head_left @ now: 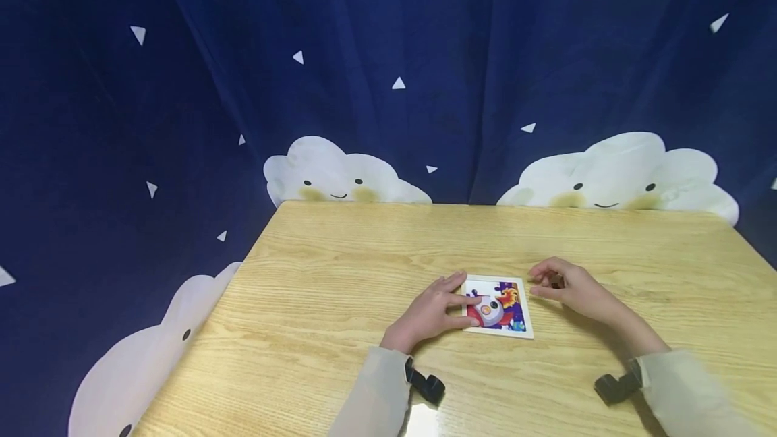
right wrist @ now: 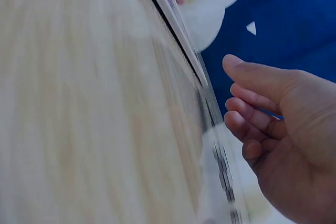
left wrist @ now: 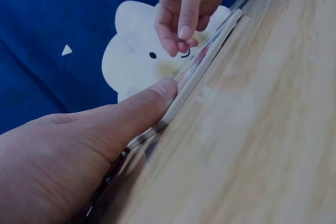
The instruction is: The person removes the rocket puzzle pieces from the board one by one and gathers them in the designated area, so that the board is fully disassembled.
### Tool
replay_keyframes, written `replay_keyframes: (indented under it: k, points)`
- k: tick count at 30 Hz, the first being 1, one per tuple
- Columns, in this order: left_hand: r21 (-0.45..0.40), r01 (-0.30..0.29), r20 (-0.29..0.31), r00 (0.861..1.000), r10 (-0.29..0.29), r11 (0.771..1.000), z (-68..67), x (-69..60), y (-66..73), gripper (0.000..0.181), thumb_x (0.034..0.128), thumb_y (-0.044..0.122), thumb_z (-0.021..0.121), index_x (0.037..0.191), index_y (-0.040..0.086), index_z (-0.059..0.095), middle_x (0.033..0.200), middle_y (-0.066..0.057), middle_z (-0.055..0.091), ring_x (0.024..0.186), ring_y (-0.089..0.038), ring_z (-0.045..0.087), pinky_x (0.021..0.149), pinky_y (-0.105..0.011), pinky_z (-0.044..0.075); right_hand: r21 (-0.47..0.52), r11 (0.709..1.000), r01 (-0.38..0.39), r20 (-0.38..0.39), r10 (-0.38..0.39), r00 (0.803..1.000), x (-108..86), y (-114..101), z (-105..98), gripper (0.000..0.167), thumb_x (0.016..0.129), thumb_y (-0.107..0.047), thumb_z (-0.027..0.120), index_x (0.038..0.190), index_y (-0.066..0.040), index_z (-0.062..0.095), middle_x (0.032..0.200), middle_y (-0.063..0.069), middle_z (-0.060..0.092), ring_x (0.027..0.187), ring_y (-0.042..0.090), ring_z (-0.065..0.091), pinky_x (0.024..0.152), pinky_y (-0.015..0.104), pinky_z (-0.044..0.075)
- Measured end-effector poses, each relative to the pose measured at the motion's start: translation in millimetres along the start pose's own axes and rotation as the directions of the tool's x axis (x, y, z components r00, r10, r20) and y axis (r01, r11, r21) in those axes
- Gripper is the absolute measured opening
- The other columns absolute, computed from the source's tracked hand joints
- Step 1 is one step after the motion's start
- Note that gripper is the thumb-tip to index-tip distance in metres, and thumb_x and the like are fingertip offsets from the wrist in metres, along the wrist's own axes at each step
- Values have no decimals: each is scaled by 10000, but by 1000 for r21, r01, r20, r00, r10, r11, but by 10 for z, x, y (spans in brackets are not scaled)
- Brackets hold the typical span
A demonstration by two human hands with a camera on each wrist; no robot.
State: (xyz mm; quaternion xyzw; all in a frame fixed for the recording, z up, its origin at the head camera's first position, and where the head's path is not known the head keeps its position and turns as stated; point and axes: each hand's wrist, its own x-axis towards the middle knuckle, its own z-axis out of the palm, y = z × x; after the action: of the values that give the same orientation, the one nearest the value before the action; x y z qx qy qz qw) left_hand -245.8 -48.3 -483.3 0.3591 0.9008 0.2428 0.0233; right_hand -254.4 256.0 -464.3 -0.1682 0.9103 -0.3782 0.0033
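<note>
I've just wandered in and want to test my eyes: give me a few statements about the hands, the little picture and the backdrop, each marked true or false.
1. The left hand touches the framed picture. True.
2. The right hand grips the frame of the picture. False: it is apart from it, just beyond its right side in the head view.
3. The picture lies on a table with a wood-grain top. True.
4. The curtain behind the table is plain red. False: it is dark blue, with white triangles and smiling clouds.
5. Both sleeves are light-coloured. True.
</note>
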Motion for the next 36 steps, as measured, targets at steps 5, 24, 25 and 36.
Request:
replay_keyframes:
  k: [5, 24, 25, 36]
  points:
    - [-6, 3, 1, 1000, -3, 1000, 7, 3, -5, 471, 901, 490, 643, 1339, 322, 597, 1608, -63, 315, 1509, -198, 274, 1261, -370, 222, -25, 998, 65, 4, -65, 998, 53, -65, 128, 263, 853, -157, 750, 1068, -44, 652, 941, 39, 645, 796, -4, 528, 669, 172, 478]
    - [-5, 1, 3, 1000, -1, 1000, 14, 15, -4, 480, 900, 490, 643, 1344, 315, 594, 1609, -64, 310, 1509, -193, 272, 1260, -378, 224, -138, 976, 170, 130, -153, 980, 170, -228, 184, 206, 861, -123, 733, 998, -25, 614, 895, 30, 548, 792, 53, 452, 655, 196, 435]
    - [-2, 1, 0, 1000, -1, 1000, 15, 14, -7, 478, 901, 491, 641, 1343, 315, 595, 1608, -66, 311, 1507, -196, 276, 1259, -380, 225, -129, 976, 173, 141, -155, 978, 179, -239, 182, 208, 865, -119, 728, 996, -17, 603, 886, 36, 534, 791, 61, 447, 653, 200, 430]
    - [8, -4, -1, 1000, 4, 1000, 18, 6, -4, 474, 906, 500, 627, 1343, 319, 593, 1607, -72, 311, 1505, -200, 280, 1258, -385, 229, -139, 963, 231, 128, -214, 968, 193, -269, 214, 217, 856, -82, 725, 967, -11, 552, 852, 30, 472, 779, 61, 403, 639, 211, 385]
